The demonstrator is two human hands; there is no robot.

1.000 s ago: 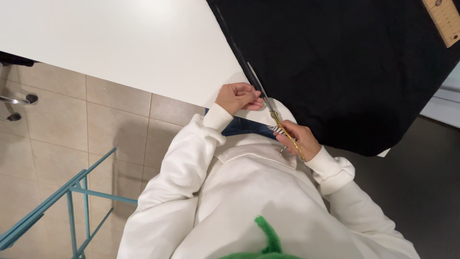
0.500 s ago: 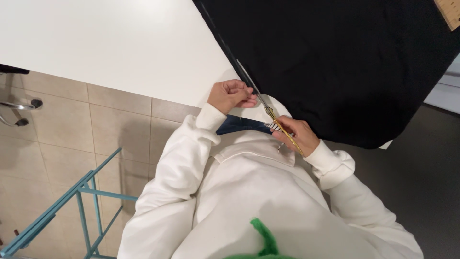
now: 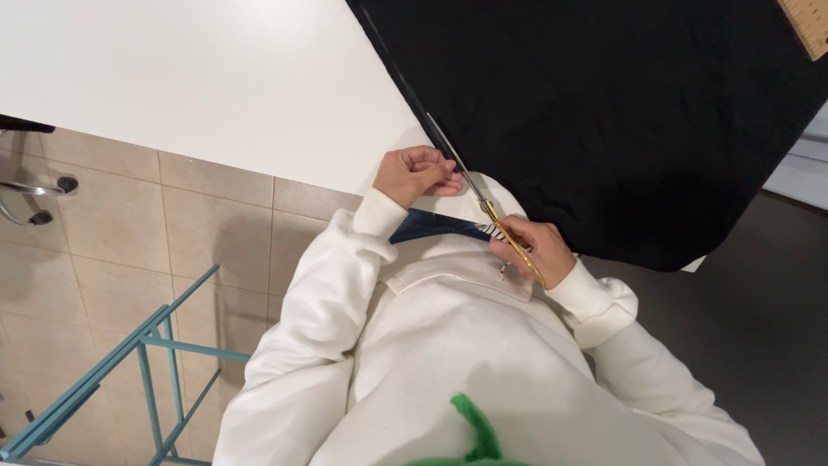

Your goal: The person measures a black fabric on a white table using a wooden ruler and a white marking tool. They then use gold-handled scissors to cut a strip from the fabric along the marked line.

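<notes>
r hand (image 3: 533, 248) closed round the gold handles of the scissors (image 3: 483, 200), at 4 o'clock from the blades, which run up toward 11 along the edge of the black fabric (image 3: 621, 112). l hand (image 3: 418, 173), at 9 o'clock of the blades, pinches the fabric edge w/ curled fingers, prob to keep it taut for the cut. fabric lies flat on the white table (image 3: 198, 78), its near corner hanging off the edge. wooden ruler (image 3: 809, 24) at 1 o'clock, well apart.

black fabric (image 3: 621, 112) | gold-handled scissors (image 3: 504, 233) | white table (image 3: 198, 78) | teal frame (image 3: 129, 362)
</notes>
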